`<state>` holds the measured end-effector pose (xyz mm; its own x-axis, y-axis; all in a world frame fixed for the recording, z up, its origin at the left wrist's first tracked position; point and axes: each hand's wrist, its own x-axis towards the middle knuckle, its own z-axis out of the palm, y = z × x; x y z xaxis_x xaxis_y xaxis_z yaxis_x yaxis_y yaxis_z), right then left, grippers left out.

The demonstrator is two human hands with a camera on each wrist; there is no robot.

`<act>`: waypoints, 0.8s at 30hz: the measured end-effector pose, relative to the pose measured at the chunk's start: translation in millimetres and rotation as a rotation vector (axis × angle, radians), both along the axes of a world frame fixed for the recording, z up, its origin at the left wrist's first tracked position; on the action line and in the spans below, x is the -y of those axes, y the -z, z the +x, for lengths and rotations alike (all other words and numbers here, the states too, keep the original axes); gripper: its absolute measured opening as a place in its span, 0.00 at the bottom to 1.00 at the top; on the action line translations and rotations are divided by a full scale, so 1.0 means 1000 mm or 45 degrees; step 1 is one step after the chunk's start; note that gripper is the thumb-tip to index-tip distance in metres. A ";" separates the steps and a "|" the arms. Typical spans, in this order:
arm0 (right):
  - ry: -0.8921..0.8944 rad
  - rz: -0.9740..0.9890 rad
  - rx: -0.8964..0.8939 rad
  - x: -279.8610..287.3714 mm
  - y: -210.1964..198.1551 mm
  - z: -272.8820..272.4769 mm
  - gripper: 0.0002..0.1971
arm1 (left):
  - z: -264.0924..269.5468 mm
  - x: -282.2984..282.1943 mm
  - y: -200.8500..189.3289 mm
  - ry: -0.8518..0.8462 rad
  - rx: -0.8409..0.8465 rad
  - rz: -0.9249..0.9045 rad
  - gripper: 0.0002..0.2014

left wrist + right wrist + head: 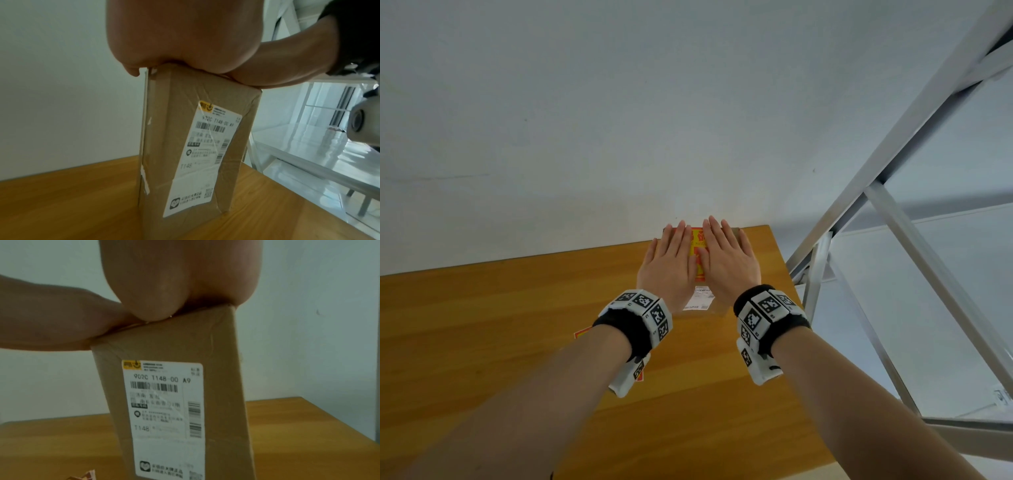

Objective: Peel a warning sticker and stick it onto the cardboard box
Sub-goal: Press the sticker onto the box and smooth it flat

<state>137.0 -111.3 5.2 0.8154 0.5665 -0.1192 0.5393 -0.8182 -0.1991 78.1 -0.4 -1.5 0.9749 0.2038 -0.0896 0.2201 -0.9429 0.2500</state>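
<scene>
While both hands lie flat, the left hand [669, 263] and right hand [727, 262] press the warning sticker [698, 247] onto the top of the cardboard box [185, 146]. The sticking looks almost done. The box stands near the far right corner of the wooden bench [482, 325], by a white wall [585, 102].

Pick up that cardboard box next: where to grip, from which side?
Grip the cardboard box by its two narrow long sides, coming from left and right. It stands tall and slim on the table, so those faces sit opposite and close. The left hand and right hand lie flat on its top over the warning sticker.
</scene>
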 end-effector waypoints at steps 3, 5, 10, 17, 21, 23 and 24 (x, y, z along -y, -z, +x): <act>0.029 0.007 0.003 -0.002 0.002 -0.006 0.29 | -0.002 0.000 0.000 0.009 -0.014 0.004 0.28; 0.031 0.010 0.017 -0.003 0.004 -0.006 0.29 | -0.002 0.001 0.002 0.014 -0.003 0.035 0.28; -0.111 0.015 -0.024 0.015 0.001 0.004 0.29 | -0.001 -0.010 -0.002 0.083 -0.031 -0.005 0.27; -0.136 0.016 -0.006 0.021 0.005 0.004 0.29 | -0.002 -0.014 -0.006 0.152 -0.098 0.077 0.28; -0.179 0.064 -0.096 0.029 -0.002 0.006 0.30 | -0.005 -0.015 -0.014 0.164 -0.090 0.052 0.28; -0.198 0.123 -0.131 0.034 -0.006 0.004 0.30 | -0.009 -0.014 -0.019 0.120 -0.049 0.016 0.28; -0.200 0.134 -0.125 0.038 -0.009 0.005 0.30 | -0.010 -0.014 -0.023 0.098 -0.032 0.021 0.28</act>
